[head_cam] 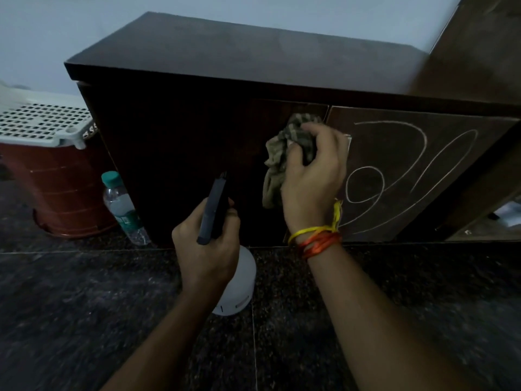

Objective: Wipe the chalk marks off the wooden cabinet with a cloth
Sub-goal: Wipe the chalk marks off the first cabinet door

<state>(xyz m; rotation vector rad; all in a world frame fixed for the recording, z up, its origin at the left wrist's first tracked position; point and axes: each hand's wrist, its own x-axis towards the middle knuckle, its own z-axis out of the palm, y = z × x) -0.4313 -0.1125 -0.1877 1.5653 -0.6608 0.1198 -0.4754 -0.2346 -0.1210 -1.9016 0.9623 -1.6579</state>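
Observation:
A low dark wooden cabinet stands against a pale wall. White looping chalk marks cover its right door. My right hand is closed around a crumpled checked cloth and presses it on the cabinet front at the seam between the two doors, just left of the chalk lines. My left hand grips a spray bottle with a white body and a black trigger head, held in front of the left door, which shows no chalk.
A clear plastic water bottle with a green cap leans at the cabinet's left corner. Behind it stands a red-brown basket with a white perforated lid. The floor is dark speckled stone. A tall wooden panel rises at right.

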